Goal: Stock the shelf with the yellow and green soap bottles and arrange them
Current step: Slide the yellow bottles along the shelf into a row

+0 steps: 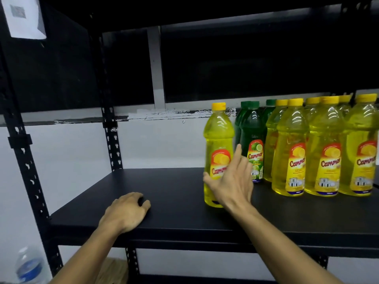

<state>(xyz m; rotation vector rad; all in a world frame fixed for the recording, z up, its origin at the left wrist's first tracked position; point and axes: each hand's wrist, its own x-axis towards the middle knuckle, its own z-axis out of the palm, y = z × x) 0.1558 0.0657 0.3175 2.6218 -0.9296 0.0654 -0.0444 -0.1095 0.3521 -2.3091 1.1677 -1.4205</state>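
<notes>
Your left hand (125,212) rests curled and empty on the shelf (174,191). Your right hand (231,181), fingers straight, touches the lone yellow soap bottle (218,136); a hard nudge may topple it.

Seven yellow soap bottles (290,148) stand at the right of the frame (counted by caps, since the back ones overlap), with three green soap bottles (252,130) among them. Two hands show: the left hand (127,210) and the right hand (229,181). One water bottle (29,265) is lower left, and one paper sheet (24,17) upper left.
</notes>
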